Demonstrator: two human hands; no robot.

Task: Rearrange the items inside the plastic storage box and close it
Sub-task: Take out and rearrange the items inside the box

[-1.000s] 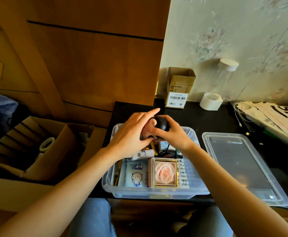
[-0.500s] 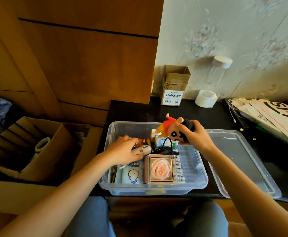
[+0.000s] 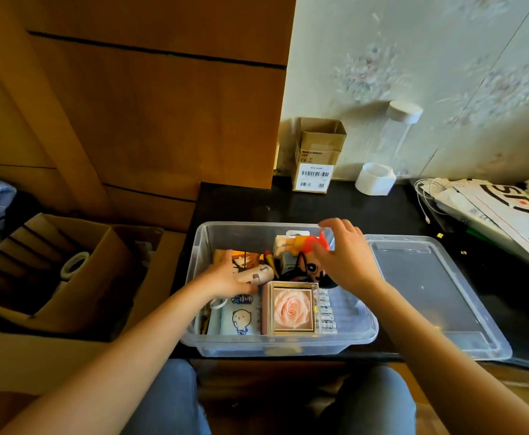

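Pressing the doll (image 3: 311, 262) down gently, right hand (image 3: 347, 259) grasping it; left hand (image 3: 225, 279) grips a beige device (image 3: 256, 274) aside in the box (image 3: 282, 343).

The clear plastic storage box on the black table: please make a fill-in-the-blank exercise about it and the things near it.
1. The clear plastic storage box has no ____ on it.
2. The flat clear plastic lid lies to the ____ of the box.
3. The square framed picture in the box shows a pink ____.
4. The right hand is over a doll in a ____ shirt.

Missing words: lid; right; rose; red
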